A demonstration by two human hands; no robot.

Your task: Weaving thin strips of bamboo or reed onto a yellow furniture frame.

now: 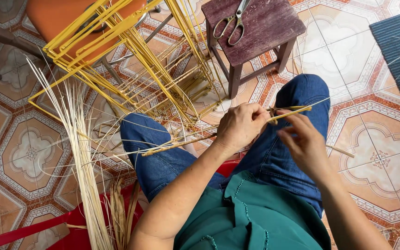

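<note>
Two bare hands meet above the lap in blue jeans, working one long yellowish bamboo stick (218, 135). The left hand (240, 126) is clenched around the stick near its far end, and the right hand (304, 141) pinches a thin pale fibre strand (318, 103) at the stick's tip, apparently binding it. Several finished yellow stick frames (116, 51) are already stacked against an orange chair (54, 16), so much assembly looks done. A bundle of pale loose straw strips (82, 153) lies unused on the patterned tile floor (19, 153), suggesting more remains. Metal scissors (233, 22) rest untouched on the dark wooden stool (267, 28).
</note>
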